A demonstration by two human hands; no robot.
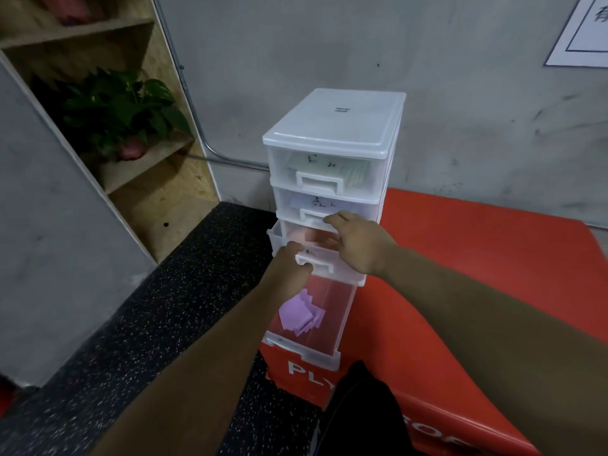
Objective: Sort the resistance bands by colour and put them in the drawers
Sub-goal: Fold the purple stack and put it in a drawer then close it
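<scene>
A white plastic drawer tower (334, 120) stands on a red foam box. Its third drawer (276, 233) is pulled partly out, with pink bands (307, 236) inside. My left hand (291, 258) grips the handle (320, 263) of that drawer. Over the same drawer's opening hovers my right hand (357, 240), its fingers loosely bent and holding nothing that I can see. The bottom drawer (342, 311) is pulled far out and holds folded purple bands (301, 312). The top drawer (324, 171) is closed, with pale bands showing through its front.
The red foam box (477, 268) fills the right side against a grey wall. Black speckled floor (158, 324) lies on the left. A wooden shelf (154, 179) with a green plant (121, 106) stands at the back left. A dark trouser leg (362, 406) shows at the bottom.
</scene>
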